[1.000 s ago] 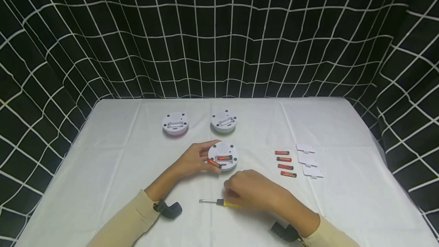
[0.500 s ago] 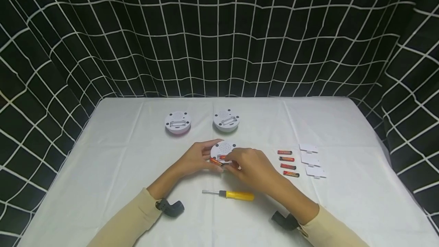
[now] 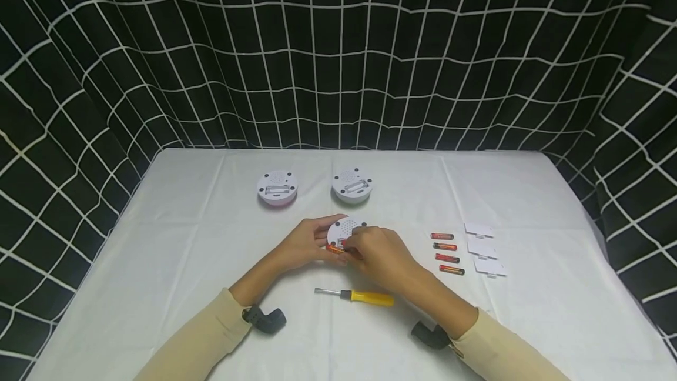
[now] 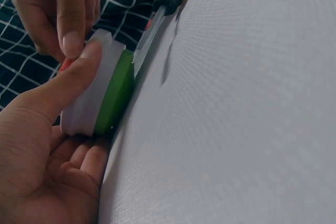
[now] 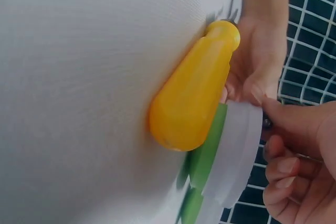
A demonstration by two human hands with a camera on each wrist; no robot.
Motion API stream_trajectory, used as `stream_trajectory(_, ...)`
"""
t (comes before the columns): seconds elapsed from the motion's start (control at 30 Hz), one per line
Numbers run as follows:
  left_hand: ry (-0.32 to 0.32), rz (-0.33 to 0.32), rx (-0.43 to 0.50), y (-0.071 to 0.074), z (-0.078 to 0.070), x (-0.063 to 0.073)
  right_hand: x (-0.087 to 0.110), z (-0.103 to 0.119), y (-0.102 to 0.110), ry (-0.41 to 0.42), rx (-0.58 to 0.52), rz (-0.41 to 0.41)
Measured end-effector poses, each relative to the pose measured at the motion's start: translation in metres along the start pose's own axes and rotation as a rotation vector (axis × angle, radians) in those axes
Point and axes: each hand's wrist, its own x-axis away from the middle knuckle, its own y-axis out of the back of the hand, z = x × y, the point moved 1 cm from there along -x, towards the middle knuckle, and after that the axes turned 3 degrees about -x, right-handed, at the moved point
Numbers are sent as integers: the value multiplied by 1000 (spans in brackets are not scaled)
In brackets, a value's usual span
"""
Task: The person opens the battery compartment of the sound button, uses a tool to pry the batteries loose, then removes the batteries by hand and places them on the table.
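Observation:
My left hand (image 3: 298, 247) grips a round white battery device (image 3: 342, 229) by its side, with speaker holes and small dark feet facing up. In the left wrist view its lower rim (image 4: 116, 90) is green. A red battery (image 3: 333, 249) lies at the device's near-left edge, beside the left thumb. The right hand (image 3: 385, 256) pinches another red battery (image 3: 343, 242) at the battery compartment, its fingers covering most of that opening. In the right wrist view the right thumb (image 5: 294, 124) lies at the device's face. A yellow-handled screwdriver (image 3: 372, 298) lies in front of both hands.
Two similar white devices, one pinkish below (image 3: 277, 187) and one greenish (image 3: 352, 186), stand farther back. To the right, several red batteries (image 3: 446, 258) lie in a column beside white battery covers (image 3: 482, 248). A gridded black curtain (image 3: 338, 63) surrounds the white-covered table (image 3: 211, 181).
The right hand has moved from above the screwdriver up to the device's battery compartment and now pinches the battery there. The left hand keeps its grip on the device.

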Motion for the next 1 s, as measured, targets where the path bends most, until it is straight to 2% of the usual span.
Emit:
stream_trajectory(0.23,31,1,12,-1,-4,1,3,0,2,-11,-4,-33)
stream_trajectory(0.43,37,-1,7,-2,-6,1,12,-4,13,-32,-22,-89)
stream_trajectory(0.83,82,-37,-66,-2,-7,1,50,-24,43,-102,27,-120)
stream_trajectory(1.0,91,-44,-50,-4,-7,1,70,-33,53,-141,36,-134)
